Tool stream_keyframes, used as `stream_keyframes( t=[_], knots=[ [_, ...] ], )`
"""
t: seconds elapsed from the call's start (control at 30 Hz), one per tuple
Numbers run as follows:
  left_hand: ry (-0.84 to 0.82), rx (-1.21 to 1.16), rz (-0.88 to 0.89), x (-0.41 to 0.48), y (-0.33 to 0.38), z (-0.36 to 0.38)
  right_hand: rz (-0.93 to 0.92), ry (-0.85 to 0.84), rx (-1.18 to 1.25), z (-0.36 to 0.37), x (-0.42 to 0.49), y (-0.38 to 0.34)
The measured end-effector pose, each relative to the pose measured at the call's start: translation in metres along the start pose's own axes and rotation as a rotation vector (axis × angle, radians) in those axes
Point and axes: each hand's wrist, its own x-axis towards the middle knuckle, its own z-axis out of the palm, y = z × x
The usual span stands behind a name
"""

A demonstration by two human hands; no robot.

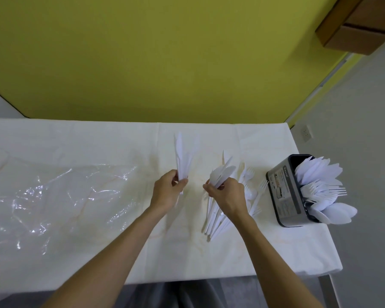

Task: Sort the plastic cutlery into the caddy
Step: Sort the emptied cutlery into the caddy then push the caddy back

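My left hand point(168, 190) grips a bunch of white plastic knives point(182, 155), blades pointing away from me. My right hand point(228, 195) grips another bundle of white knives point(221, 174), their handles fanning out below my wrist toward the table. Just right of that hand, loose white forks and spoons point(252, 192) lie on the table. The grey caddy point(283, 196) stands at the table's right edge with knives at the far end, forks in the middle and spoons at the near end.
A crumpled clear plastic bag point(60, 201) lies on the white tablecloth point(98, 138) to the left. The table's right edge runs just past the caddy; the front edge is close to my body. A yellow wall stands behind.
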Motion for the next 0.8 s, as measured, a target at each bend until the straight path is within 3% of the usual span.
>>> stream_keyframes(
  t=[0.17,0.37,0.5,0.7,0.8],
  knots=[
    [0.044,-0.172,0.017,-0.004,-0.001,0.008,0.02,-0.004,-0.06,0.004,-0.003,-0.004],
    [-0.026,-0.077,-0.035,-0.019,-0.041,0.017,0.067,0.026,-0.085,0.019,-0.004,0.006],
    [0.012,-0.055,-0.006,-0.022,-0.039,0.011,0.052,0.019,-0.082,0.012,-0.007,0.001],
    [-0.023,-0.089,0.13,-0.007,0.019,0.01,-0.007,0.118,0.152,-0.073,-0.018,-0.022],
    [-0.056,-0.138,0.196,-0.004,0.064,0.025,0.049,0.185,0.401,-0.147,-0.022,-0.031]
  ],
)
